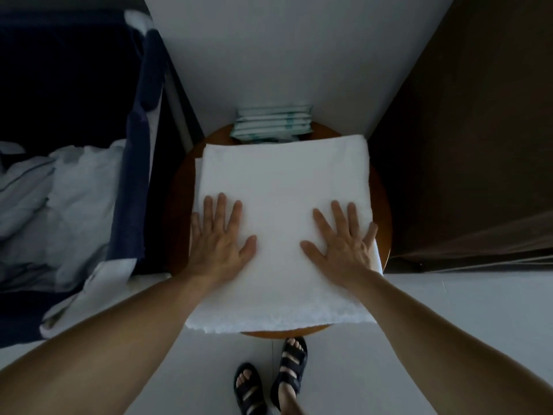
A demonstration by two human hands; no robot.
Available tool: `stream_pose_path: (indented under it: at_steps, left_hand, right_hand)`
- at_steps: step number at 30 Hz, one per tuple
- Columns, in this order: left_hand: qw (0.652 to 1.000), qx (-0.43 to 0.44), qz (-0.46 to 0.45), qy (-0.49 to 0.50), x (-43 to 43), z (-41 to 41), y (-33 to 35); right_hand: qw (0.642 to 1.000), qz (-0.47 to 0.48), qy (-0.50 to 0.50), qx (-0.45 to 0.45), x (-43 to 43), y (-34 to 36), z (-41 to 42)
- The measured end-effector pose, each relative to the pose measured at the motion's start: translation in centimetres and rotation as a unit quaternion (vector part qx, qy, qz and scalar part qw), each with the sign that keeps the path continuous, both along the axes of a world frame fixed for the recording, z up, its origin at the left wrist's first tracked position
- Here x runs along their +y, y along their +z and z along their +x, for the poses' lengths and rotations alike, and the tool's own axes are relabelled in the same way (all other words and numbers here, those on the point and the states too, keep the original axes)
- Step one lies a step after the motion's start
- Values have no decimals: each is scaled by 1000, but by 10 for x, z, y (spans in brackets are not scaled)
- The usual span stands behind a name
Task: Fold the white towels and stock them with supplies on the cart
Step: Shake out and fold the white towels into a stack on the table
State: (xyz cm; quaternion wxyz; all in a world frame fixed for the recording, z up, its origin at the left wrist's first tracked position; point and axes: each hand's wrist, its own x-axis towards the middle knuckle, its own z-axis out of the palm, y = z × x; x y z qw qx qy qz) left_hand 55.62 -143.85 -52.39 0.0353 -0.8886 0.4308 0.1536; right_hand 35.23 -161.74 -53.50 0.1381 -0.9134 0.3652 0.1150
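Round wooden desk (384, 205) in white corner carries white towel (284, 187), near edge overhanging. My left hand (220, 238) and right hand (344, 239) lie flat, fingers spread, pressing (gripping nothing). Step: smoothing fold. Next likely: take edge, fold again.

Dim, bluish light flattens the scene, the towel (281, 187) its brightest patch, the upper left sinking to near-black. Wide-angle distortion splays the walls (284, 55) outward and stretches everything near the lower corners. Detail is soft throughout.
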Motion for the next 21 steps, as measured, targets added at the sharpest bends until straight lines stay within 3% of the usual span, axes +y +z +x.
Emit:
stream_pose_path:
  at_steps: [6, 11, 21]
  left_hand:
    - [999, -13, -47, 2, -75, 57, 9]
    - [998, 9, -33, 55, -89, 83, -12]
    - [996, -3, -64, 66, -88, 76, -40]
  right_hand:
    - [995, -87, -6, -50, -69, 17, 67]
    - [998, -49, -10, -24, -97, -3, 96]
    - [999, -30, -21, -33, -99, -37, 100]
